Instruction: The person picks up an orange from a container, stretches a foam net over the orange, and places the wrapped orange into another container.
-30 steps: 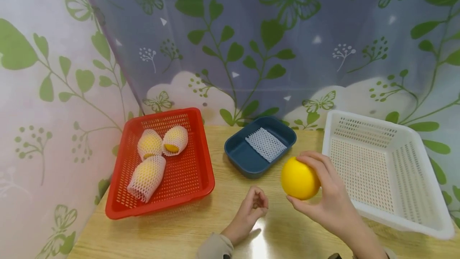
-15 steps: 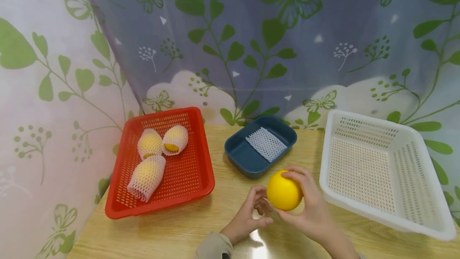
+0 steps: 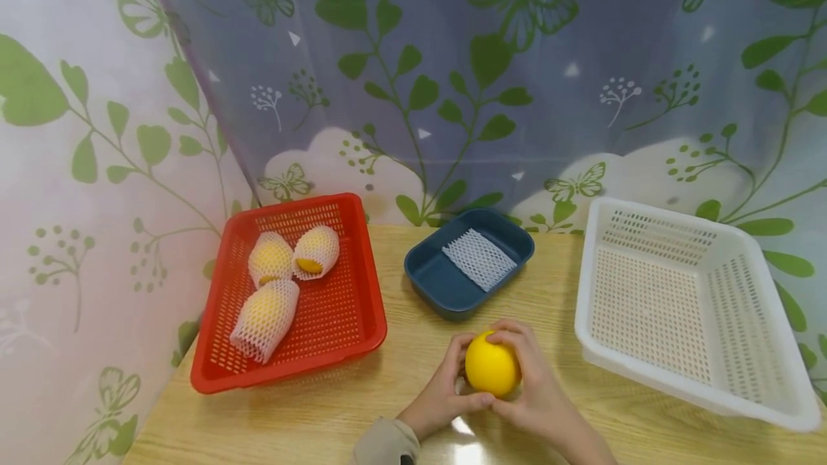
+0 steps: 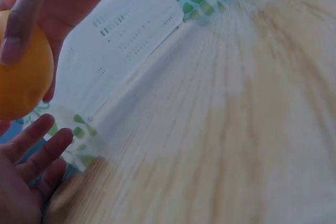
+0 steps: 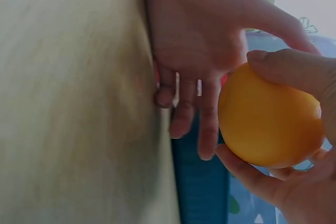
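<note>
In the head view my right hand [image 3: 535, 387] grips a smooth round orange [image 3: 492, 364] over the table, thumb at its near side and fingers over the top. My left hand [image 3: 442, 390] is right beside it on the left, its fingertips at the fruit's edge. The right wrist view shows the left hand [image 5: 199, 30] with fingers extended, palm turned toward the orange [image 5: 270, 114]. Beyond the hands, a flat white foam net sleeve [image 3: 479, 259] lies in a dark blue tray [image 3: 446, 296].
To the left, a red basket [image 3: 377, 307] holds several yellow fruits in foam nets [image 3: 265, 318]. A white perforated basket [image 3: 652, 307] stands on the right. All rest on a wooden table [image 3: 349, 407], with a printed curtain [image 3: 413, 56] behind.
My right hand has carried the orange left and toward me, from beside the white basket to the left hand. The left hand has loosened its curled fingers and spread them beside the fruit.
</note>
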`<action>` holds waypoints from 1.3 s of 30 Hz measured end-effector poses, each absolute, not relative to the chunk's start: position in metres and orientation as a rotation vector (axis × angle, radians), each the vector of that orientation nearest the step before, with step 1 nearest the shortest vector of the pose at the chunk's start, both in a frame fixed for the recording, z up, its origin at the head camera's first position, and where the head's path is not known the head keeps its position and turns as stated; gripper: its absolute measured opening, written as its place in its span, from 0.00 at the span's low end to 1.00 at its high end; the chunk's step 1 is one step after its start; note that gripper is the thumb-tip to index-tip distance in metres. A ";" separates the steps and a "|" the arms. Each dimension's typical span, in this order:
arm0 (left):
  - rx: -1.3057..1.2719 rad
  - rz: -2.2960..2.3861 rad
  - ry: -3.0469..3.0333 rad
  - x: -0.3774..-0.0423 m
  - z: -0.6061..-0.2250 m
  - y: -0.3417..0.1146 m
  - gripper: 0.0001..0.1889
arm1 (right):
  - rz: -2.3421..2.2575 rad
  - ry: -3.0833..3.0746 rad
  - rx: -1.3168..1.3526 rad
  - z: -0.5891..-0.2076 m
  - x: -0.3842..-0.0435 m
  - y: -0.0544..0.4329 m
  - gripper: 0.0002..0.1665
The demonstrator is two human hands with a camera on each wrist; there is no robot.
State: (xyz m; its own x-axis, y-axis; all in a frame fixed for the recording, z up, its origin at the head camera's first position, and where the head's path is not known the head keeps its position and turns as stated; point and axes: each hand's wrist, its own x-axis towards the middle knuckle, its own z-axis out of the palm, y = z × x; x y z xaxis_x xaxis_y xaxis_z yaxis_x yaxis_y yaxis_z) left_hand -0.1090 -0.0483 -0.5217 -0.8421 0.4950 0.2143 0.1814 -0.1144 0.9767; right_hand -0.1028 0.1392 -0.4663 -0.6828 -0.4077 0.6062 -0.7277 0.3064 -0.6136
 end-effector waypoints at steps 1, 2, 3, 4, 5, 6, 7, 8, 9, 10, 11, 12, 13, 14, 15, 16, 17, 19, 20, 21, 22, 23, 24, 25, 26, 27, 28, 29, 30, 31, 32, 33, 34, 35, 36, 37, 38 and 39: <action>0.753 2.066 1.904 -0.109 -0.522 -0.048 0.40 | 1.337 -2.244 1.027 -0.469 -0.103 0.139 0.50; 0.750 2.076 1.883 -0.109 -0.522 -0.048 0.40 | 1.343 -2.245 1.033 -0.471 -0.103 0.138 0.50; 0.742 2.086 1.866 -0.108 -0.522 -0.047 0.40 | 1.345 -2.244 1.041 -0.472 -0.103 0.138 0.50; 0.741 2.093 1.858 -0.108 -0.522 -0.047 0.39 | 1.344 -2.245 1.046 -0.474 -0.103 0.137 0.50; 0.742 2.100 1.853 -0.108 -0.523 -0.047 0.39 | 1.341 -2.244 1.052 -0.475 -0.104 0.137 0.50; 0.744 2.104 1.858 -0.108 -0.523 -0.047 0.39 | 1.335 -2.241 1.059 -0.477 -0.104 0.136 0.49; 0.749 2.103 1.874 -0.108 -0.524 -0.046 0.39 | 1.327 -2.238 1.066 -0.478 -0.104 0.135 0.49; 0.755 2.097 1.897 -0.108 -0.525 -0.046 0.38 | 1.319 -2.233 1.073 -0.479 -0.105 0.135 0.49; 0.756 2.094 1.906 -0.108 -0.525 -0.046 0.38 | 1.313 -2.230 1.078 -0.480 -0.105 0.134 0.49; 0.769 2.093 1.917 -0.108 -0.525 -0.046 0.38 | 1.309 -2.234 1.078 -0.481 -0.105 0.134 0.49; 0.775 2.091 1.922 -0.109 -0.525 -0.046 0.37 | 1.305 -2.233 1.081 -0.482 -0.105 0.134 0.49; 0.781 2.087 1.927 -0.109 -0.525 -0.045 0.37 | 1.303 -2.232 1.084 -0.483 -0.105 0.133 0.49; 0.786 2.084 1.928 -0.109 -0.525 -0.045 0.37 | 1.299 -2.231 1.087 -0.484 -0.105 0.133 0.49; 0.776 2.076 1.927 -0.109 -0.524 -0.045 0.37 | 1.295 -2.243 1.083 -0.484 -0.105 0.133 0.50; 0.769 2.069 1.928 -0.109 -0.523 -0.045 0.37 | 1.287 -2.262 1.077 -0.485 -0.104 0.133 0.50; 0.761 2.059 1.935 -0.109 -0.522 -0.045 0.37 | 1.279 -2.284 1.071 -0.485 -0.104 0.133 0.50; 0.744 2.049 1.939 -0.108 -0.521 -0.045 0.37 | 1.270 -2.303 1.068 -0.486 -0.104 0.134 0.51; 0.726 2.029 1.961 -0.108 -0.520 -0.045 0.37 | 1.256 -2.348 1.057 -0.486 -0.103 0.134 0.51; 0.728 2.021 1.976 -0.108 -0.520 -0.045 0.37 | 1.250 -2.380 1.045 -0.486 -0.102 0.134 0.52; 0.732 2.014 1.994 -0.108 -0.520 -0.045 0.37 | 1.242 -2.394 1.037 -0.486 -0.102 0.134 0.52; 0.741 2.010 2.009 -0.109 -0.521 -0.045 0.37 | 1.239 -2.406 1.029 -0.487 -0.101 0.135 0.53; 0.751 2.007 2.026 -0.109 -0.521 -0.045 0.37 | 1.238 -2.411 1.023 -0.487 -0.101 0.135 0.54; 0.761 2.003 2.045 -0.109 -0.522 -0.045 0.36 | 1.238 -2.415 1.017 -0.488 -0.100 0.135 0.54; 0.771 2.002 2.056 -0.109 -0.522 -0.045 0.36 | 1.241 -2.417 1.012 -0.489 -0.100 0.135 0.55; 0.773 1.999 2.069 -0.109 -0.522 -0.045 0.36 | 1.250 -2.418 1.006 -0.490 -0.100 0.135 0.55; 0.764 1.994 2.076 -0.109 -0.522 -0.045 0.36 | 1.258 -2.412 1.006 -0.491 -0.100 0.135 0.56; 0.767 1.994 2.082 -0.109 -0.522 -0.045 0.36 | 1.275 -2.412 1.010 -0.492 -0.100 0.136 0.55; 0.762 1.991 2.086 -0.108 -0.522 -0.045 0.36 | 1.296 -2.410 1.016 -0.493 -0.101 0.136 0.55; 0.762 1.989 2.096 -0.109 -0.522 -0.044 0.36 | 1.322 -2.412 1.022 -0.493 -0.101 0.137 0.55; 0.762 1.987 2.099 -0.109 -0.522 -0.044 0.36 | 1.356 -2.415 1.027 -0.493 -0.102 0.138 0.55; 0.761 1.984 2.108 -0.109 -0.522 -0.044 0.36 | 1.396 -2.412 1.039 -0.494 -0.102 0.139 0.55; 0.770 1.983 2.117 -0.108 -0.522 -0.044 0.36 | 1.450 -2.411 1.049 -0.494 -0.102 0.140 0.54; 0.772 1.983 2.123 -0.108 -0.523 -0.044 0.36 | 1.517 -2.415 1.049 -0.494 -0.103 0.142 0.54; 0.774 1.981 2.132 -0.108 -0.523 -0.045 0.36 | 1.583 -2.420 1.045 -0.495 -0.103 0.144 0.53; 0.779 1.979 2.142 -0.108 -0.523 -0.045 0.36 | 1.652 -2.417 1.042 -0.495 -0.104 0.145 0.52; 0.783 1.979 2.147 -0.107 -0.523 -0.045 0.36 | 1.720 -2.409 1.038 -0.496 -0.104 0.147 0.51; 0.785 1.977 2.157 -0.107 -0.523 -0.045 0.36 | 1.785 -2.400 1.033 -0.497 -0.105 0.149 0.50; 0.787 1.974 2.164 -0.107 -0.524 -0.046 0.36 | 1.844 -2.393 1.021 -0.498 -0.106 0.150 0.49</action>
